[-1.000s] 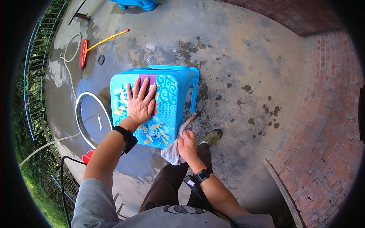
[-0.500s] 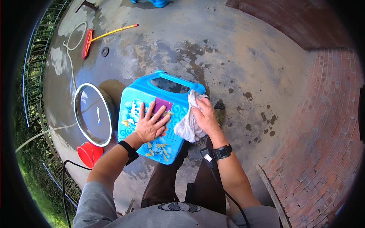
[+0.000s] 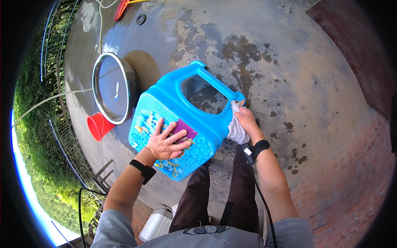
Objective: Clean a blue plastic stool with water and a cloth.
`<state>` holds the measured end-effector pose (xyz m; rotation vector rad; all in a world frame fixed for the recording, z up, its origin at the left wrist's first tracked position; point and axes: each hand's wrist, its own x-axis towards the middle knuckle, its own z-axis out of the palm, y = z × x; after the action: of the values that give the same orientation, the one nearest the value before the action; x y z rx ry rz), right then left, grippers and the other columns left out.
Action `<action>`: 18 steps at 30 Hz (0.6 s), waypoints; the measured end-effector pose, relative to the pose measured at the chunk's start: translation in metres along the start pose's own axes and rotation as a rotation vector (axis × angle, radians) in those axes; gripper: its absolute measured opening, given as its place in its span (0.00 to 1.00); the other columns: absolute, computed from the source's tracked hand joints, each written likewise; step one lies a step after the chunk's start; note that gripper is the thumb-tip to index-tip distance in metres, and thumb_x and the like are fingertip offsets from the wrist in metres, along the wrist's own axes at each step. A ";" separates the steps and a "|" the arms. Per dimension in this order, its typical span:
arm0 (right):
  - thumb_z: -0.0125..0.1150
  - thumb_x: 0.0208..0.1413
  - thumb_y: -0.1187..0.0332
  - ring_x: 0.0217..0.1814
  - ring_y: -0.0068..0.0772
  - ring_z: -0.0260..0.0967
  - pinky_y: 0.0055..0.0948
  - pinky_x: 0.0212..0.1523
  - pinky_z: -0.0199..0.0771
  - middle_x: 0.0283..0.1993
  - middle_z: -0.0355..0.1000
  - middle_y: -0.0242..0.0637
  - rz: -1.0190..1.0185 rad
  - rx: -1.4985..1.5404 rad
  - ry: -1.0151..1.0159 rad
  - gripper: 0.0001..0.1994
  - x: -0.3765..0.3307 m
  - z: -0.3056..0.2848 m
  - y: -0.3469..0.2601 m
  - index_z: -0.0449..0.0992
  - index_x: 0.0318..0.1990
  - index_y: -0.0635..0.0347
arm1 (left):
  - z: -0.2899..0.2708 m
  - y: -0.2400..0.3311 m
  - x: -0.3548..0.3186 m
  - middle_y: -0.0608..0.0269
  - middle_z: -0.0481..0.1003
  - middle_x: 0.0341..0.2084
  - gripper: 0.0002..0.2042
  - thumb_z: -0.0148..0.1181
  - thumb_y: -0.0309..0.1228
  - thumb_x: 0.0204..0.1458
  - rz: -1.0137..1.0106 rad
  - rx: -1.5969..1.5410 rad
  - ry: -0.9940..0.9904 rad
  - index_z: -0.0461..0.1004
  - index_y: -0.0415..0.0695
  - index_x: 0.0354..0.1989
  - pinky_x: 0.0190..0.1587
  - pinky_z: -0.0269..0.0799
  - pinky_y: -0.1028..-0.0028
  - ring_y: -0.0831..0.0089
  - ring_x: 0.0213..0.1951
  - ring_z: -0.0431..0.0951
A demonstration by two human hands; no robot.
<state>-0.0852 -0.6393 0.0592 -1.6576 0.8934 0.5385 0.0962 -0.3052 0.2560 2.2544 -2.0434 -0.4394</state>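
A blue plastic stool (image 3: 202,124) with a flower-patterned top is tilted in front of me, its seat toward me and an arched opening between its legs showing. My left hand (image 3: 166,145) lies flat on the patterned seat, fingers spread. In my right hand (image 3: 249,122) is a bunched pale cloth (image 3: 237,131), pressed against the foot of the stool's right leg. The fingers of that hand wrap round the cloth and the leg's end, and are partly hidden.
To the left stand a round metal basin (image 3: 132,82) of water with a small white brush (image 3: 117,91) in it, and a red bucket (image 3: 96,126). A pale hose (image 3: 100,35), a broom (image 3: 121,9) and a black ring (image 3: 141,18) lie beyond. Brick paving (image 3: 351,177) is at right.
The stool has tipped so that more of its side and legs shows. My right hand has slid the cloth from beside the seat out to the leg's end. The left hand stays on the seat.
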 end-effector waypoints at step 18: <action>0.59 0.60 0.65 0.64 0.58 0.71 0.45 0.62 0.73 0.64 0.70 0.57 -0.912 -0.122 -0.391 0.22 0.020 0.057 -0.275 0.76 0.60 0.66 | -0.012 -0.003 -0.001 0.80 0.67 0.68 0.26 0.60 0.62 0.53 -0.005 -0.006 -0.059 0.70 0.85 0.63 0.71 0.48 0.31 0.61 0.66 0.67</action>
<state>0.1491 -0.5653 0.1971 -1.7756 -0.2136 0.2541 0.1022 -0.3056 0.2673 2.2704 -2.0610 -0.5173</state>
